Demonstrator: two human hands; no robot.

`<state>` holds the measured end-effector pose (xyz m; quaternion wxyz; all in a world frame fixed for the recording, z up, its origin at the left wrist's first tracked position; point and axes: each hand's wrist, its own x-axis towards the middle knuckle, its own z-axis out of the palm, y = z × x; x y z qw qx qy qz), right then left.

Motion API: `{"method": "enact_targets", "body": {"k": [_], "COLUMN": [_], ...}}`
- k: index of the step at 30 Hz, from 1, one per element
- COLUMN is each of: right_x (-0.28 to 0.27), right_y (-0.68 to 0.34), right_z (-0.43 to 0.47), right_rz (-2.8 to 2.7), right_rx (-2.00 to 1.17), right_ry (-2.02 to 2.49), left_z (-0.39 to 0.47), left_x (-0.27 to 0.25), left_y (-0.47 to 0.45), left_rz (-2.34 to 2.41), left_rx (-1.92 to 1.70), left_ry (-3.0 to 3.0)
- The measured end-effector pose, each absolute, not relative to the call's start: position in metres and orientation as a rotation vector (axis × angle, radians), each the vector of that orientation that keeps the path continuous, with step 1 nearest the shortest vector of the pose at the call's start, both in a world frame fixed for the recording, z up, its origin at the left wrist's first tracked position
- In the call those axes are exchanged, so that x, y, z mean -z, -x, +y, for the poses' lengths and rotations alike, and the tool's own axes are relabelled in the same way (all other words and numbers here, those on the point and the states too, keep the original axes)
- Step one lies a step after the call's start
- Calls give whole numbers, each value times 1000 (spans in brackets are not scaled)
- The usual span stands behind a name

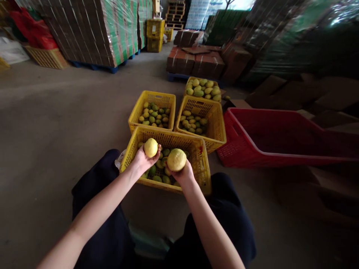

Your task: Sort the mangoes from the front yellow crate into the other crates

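Observation:
My left hand (144, 160) is closed around a smaller yellow lemon (150, 147), palm up. In my right hand (183, 172) sits a larger, rounder yellow-green lemon (176, 160), with the fingers mostly hidden beneath it. Both hands are above the nearest yellow crate (206, 168), which holds several green and yellow lemons (157, 178). Just behind it stand a left yellow crate (171, 102) and a right yellow crate (220, 121), each partly filled with similar fruit.
A fuller fruit crate (187, 98) stands farther back. On the right is a large red bin (235, 149), with flattened cardboard (331, 93) beyond it. Wrapped pallet stacks (84, 33) rise at the back left, and bundled cartons (196, 61) lie on a pallet behind the crates.

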<state>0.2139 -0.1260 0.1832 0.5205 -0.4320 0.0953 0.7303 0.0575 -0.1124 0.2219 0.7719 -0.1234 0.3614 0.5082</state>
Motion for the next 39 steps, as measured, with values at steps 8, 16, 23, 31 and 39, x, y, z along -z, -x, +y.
{"method": "enact_targets", "body": {"k": [8,16,23,31,39], "right_x": [-191,-197,-217,-213,-204], "right_y": [-212,-203,-200,-198,-195], "right_z": [-131,-144,-171,-177,-145], "right_rz": [148,-569,-784,-741,-323], "right_rx": [-1718,-1019,-984,-1075,-1627], "right_ry": [1025,1124,1074,1068,994], "left_z": [-114,-127,-148,-157,-126], "left_x": [-216,-229,-222,-219,-213], "left_y": [-60,-75,-83,-86,-82], "left_rz": [879,845,856,903,911], "left_rx": [-1109,-1372,-1478,-1466,-1191], "left_ry": [139,-62,-693,-653,118]}}
